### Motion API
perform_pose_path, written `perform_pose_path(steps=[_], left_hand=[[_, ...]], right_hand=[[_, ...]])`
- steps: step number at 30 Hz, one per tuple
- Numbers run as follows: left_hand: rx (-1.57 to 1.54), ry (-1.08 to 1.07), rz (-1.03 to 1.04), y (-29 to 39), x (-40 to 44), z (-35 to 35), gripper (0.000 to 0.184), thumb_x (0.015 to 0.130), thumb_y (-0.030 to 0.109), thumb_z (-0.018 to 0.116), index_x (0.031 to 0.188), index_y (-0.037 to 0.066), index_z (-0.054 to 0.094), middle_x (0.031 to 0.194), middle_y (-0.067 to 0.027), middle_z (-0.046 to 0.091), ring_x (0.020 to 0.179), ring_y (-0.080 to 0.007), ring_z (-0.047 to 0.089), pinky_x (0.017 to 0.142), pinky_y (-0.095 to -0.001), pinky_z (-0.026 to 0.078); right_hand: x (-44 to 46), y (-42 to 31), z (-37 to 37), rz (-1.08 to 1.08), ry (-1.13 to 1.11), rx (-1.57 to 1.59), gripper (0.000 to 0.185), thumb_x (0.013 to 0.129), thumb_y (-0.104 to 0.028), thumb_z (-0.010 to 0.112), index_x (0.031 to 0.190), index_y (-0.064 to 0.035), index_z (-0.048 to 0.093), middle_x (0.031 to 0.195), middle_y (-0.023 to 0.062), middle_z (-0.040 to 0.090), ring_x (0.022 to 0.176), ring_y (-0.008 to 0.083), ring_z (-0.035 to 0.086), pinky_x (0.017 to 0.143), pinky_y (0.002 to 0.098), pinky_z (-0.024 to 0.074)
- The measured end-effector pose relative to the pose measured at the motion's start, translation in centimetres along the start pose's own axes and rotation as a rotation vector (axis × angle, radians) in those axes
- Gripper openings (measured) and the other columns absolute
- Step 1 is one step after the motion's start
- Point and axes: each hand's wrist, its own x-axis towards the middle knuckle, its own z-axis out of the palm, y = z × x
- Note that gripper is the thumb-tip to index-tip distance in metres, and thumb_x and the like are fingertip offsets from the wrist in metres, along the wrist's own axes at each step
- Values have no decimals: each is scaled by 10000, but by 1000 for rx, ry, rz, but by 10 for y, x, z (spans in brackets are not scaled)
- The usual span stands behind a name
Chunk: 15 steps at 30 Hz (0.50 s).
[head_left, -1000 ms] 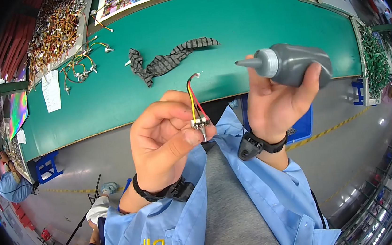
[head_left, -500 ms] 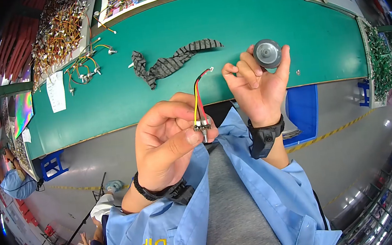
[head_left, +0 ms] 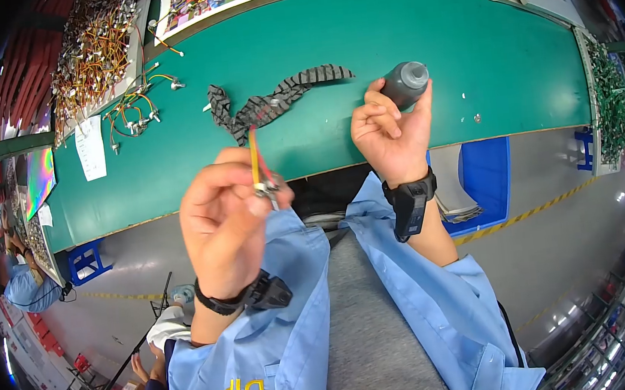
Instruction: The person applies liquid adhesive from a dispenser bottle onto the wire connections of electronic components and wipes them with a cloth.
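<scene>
Between the thumb and fingers of my left hand (head_left: 221, 219) is a potentiometer (head_left: 267, 188) with red and yellow wires rising from it; the wire ends are blurred. My right hand (head_left: 395, 138) is wrapped round a small dark bottle (head_left: 405, 85), its nozzle tilted up and away over the green table (head_left: 417, 27). Beyond my left hand lies a crumpled grey-and-black striped cloth (head_left: 270, 107), apart from both hands.
Several wired potentiometers (head_left: 138, 114) lie at the table's left, near a paper slip (head_left: 90, 147) and a tray heaped with wired parts (head_left: 93, 62). A blue bin (head_left: 493, 181) holding sheets stands below the right edge. Other people are at the lower left.
My left hand has moved left with the potentiometer. My right hand has shifted slightly left, and the bottle has tipped so that its side now shows.
</scene>
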Motion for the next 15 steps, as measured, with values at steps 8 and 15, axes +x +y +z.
perform_pose_path(steps=[8,15], left_hand=[[-3,186,24,9,-7,-32,212,844,-39,603,1055,-29,584,1076,-146,564,885,-214,570,778,-365,475],[68,189,108,8,-10,-44,204,845,-51,600,1047,-35,581,1080,-147,568,866,-212,580,784,-366,482]], right_hand=[[-33,35,-11,-105,-165,-214,536,879,-524,587,980,-2,517,631,8,428,474,108,365,631,244,409],[-17,53,0,-884,-295,-2090,252,863,-165,644,1021,8,552,744,59,566,624,176,533,654,293,451]])
